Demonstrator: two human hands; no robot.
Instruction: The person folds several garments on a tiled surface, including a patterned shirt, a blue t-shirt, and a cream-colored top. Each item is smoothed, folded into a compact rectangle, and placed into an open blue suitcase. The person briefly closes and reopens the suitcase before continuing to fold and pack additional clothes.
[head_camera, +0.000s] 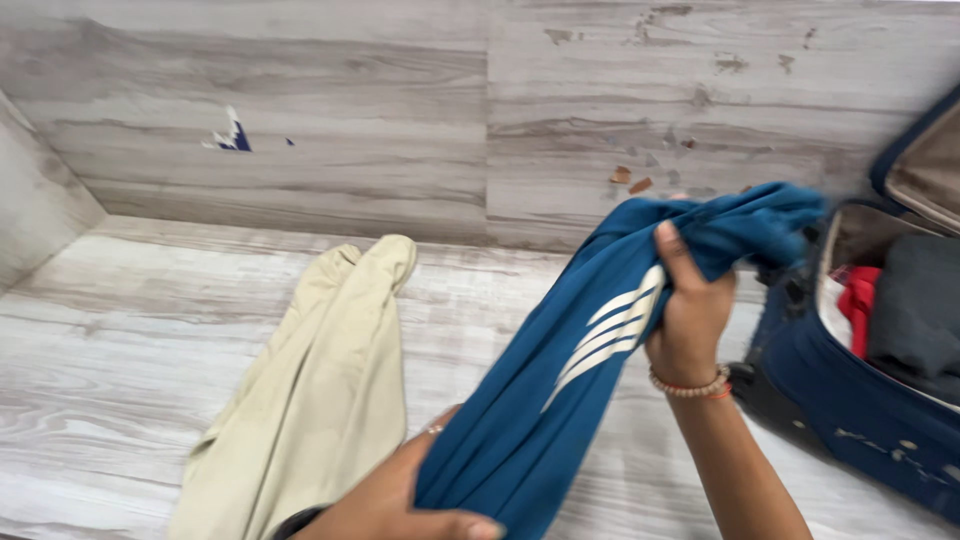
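Note:
A blue garment (560, 380) with white stripes hangs stretched between my two hands. My right hand (688, 310) grips its upper part, raised near the open suitcase (860, 420). My left hand (395, 500) holds its lower end at the bottom of the view, a ring on one finger. A beaded bracelet sits on my right wrist. The garment's top end blurs towards the suitcase opening.
Beige trousers (310, 400) lie crumpled on the grey wood-pattern surface (110, 350) left of the blue garment. The dark blue suitcase at the right holds a red item (860, 305) and dark grey clothing (915, 310). A scuffed wood-pattern wall (400, 120) rises behind.

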